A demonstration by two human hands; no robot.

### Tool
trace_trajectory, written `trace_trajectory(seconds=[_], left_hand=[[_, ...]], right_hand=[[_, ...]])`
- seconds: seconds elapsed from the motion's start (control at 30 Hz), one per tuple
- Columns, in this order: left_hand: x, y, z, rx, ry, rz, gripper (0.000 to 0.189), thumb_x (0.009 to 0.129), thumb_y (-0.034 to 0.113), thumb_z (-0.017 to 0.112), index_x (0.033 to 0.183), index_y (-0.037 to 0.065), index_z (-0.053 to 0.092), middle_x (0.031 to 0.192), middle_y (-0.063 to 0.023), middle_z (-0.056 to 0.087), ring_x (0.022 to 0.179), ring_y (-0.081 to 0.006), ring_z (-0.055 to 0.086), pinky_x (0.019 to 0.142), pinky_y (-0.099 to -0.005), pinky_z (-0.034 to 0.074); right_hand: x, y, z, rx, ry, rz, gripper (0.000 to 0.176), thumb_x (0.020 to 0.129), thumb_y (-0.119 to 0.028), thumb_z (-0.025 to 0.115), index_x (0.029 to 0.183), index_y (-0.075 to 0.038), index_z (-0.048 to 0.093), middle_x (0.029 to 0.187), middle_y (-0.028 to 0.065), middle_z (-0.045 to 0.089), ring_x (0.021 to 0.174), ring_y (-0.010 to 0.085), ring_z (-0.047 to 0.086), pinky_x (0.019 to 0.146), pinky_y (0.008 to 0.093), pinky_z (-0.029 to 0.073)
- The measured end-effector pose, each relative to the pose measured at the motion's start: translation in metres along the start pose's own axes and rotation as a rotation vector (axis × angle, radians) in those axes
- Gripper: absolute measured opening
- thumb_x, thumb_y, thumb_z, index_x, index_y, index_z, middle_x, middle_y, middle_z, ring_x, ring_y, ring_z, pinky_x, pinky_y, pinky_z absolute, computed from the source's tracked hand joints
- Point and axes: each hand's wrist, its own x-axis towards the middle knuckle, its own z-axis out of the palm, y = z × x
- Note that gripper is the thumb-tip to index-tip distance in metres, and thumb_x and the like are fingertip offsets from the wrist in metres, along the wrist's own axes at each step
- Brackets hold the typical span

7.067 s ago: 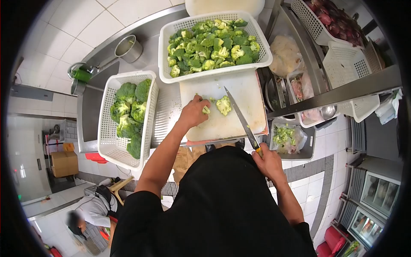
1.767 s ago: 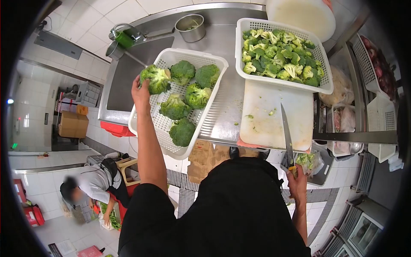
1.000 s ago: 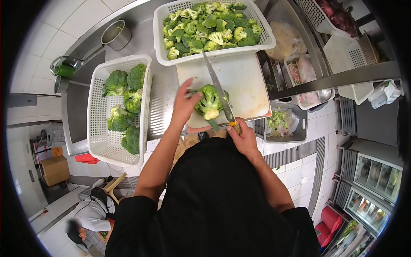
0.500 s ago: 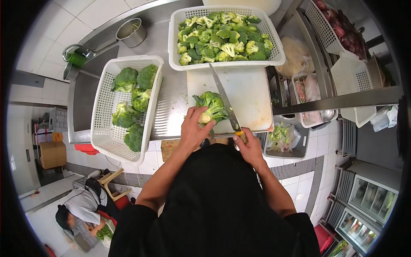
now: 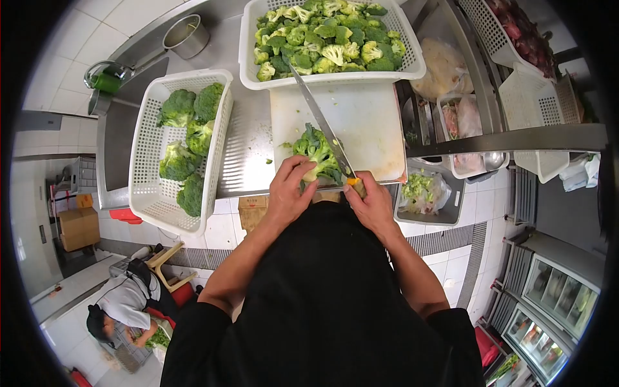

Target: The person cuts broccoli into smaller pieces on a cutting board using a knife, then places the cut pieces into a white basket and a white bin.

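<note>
My left hand (image 5: 291, 188) is closed on the stem end of a broccoli head (image 5: 314, 145) at the lower edge of the white cutting board (image 5: 374, 122). My right hand (image 5: 369, 201) grips the handle of a long knife (image 5: 318, 115). Its blade slants up and left across the board, alongside the broccoli, its tip by the rim of a white basket (image 5: 335, 78) full of cut florets (image 5: 334, 53). To the left, another white basket (image 5: 141, 155) holds several whole broccoli heads (image 5: 179, 160).
A grey bin (image 5: 445, 209) with green scraps stands below the board's right side. A metal shelf rail (image 5: 503, 143) runs along the right. A metal pot (image 5: 186, 37) sits at the back left. A co-worker (image 5: 126, 303) bends over greens at lower left.
The baskets and board sit slightly higher and further left in view. My left hand has turned the broccoli somewhat, and its florets now lie closer against the blade.
</note>
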Motion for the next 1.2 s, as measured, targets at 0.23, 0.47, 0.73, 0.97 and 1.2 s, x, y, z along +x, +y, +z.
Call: trace_trajectory(seconds=[0.23,0.47,0.73,0.97,1.2], left_hand=[[0.005,0.007,0.004,0.055,0.095,-0.072,0.039,0.079,0.009,0.084,0.115,0.004,0.069,0.119,-0.0145,0.063,0.106,-0.0332,0.066,0.089,-0.0402,0.056],[0.007,0.013,0.006,0.079,0.118,-0.091,0.038,0.079,0.012,0.086,0.114,0.005,0.07,0.115,-0.0138,0.063,0.101,-0.0328,0.067,0.083,-0.0397,0.057],[0.008,0.014,0.008,0.082,0.105,-0.132,0.04,0.077,0.01,0.086,0.113,0.005,0.069,0.116,-0.0148,0.063,0.107,-0.0327,0.066,0.089,-0.0402,0.055],[0.013,0.01,0.002,-0.09,0.165,-0.396,0.036,0.08,0.014,0.087,0.109,0.001,0.068,0.107,-0.0114,0.063,0.091,-0.0229,0.068,0.075,-0.0348,0.056],[0.008,-0.003,0.01,-0.159,0.124,-0.49,0.034,0.089,0.007,0.081,0.112,-0.003,0.058,0.103,-0.0088,0.063,0.077,-0.0127,0.067,0.062,-0.0265,0.056]], right_hand=[[0.012,-0.002,0.014,0.061,0.053,-0.061,0.03,0.097,-0.029,0.068,0.114,-0.006,0.059,0.077,0.0208,0.069,0.075,0.0439,0.069,0.066,0.0509,0.053],[0.026,-0.008,0.016,0.025,0.029,-0.109,0.03,0.096,-0.028,0.07,0.115,-0.007,0.061,0.079,0.0195,0.07,0.073,0.0426,0.069,0.064,0.0478,0.053],[0.039,-0.01,0.016,-0.069,0.021,-0.222,0.026,0.097,-0.028,0.065,0.113,-0.007,0.063,0.082,0.0202,0.071,0.077,0.0429,0.07,0.067,0.0488,0.054],[0.055,-0.008,0.003,-0.015,0.02,-0.024,0.027,0.097,-0.029,0.065,0.115,-0.008,0.062,0.081,0.0206,0.071,0.077,0.0429,0.07,0.067,0.0515,0.053],[0.046,-0.003,0.025,-0.016,-0.036,-0.104,0.031,0.097,-0.03,0.066,0.118,-0.008,0.062,0.082,0.0214,0.072,0.078,0.0427,0.07,0.068,0.0504,0.054]])
